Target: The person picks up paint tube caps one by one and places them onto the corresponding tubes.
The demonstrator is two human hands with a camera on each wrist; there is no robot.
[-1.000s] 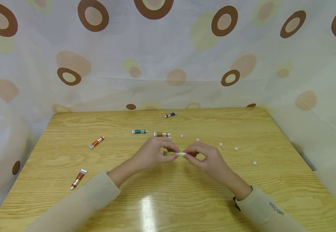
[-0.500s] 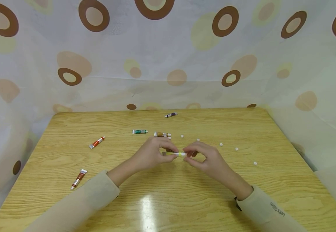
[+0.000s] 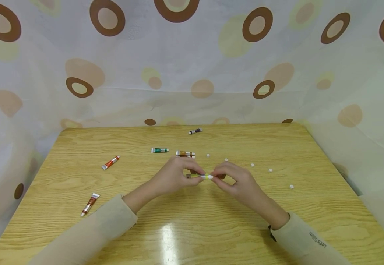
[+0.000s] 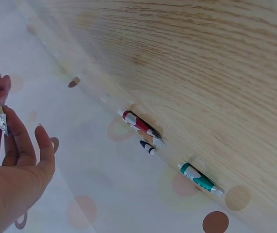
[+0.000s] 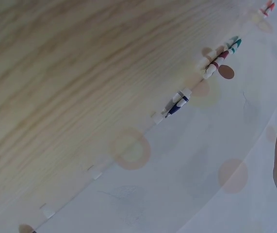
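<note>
Both hands pinch a yellow tube mid-table — edges well apart.

A light wooden bench with a strong grain fills the lower part of the head view. A pale glare from overhead light sits on its near edge. A white curtain printed with brown rings and beige and yellow-green ovals encloses it behind and on both sides.
</note>
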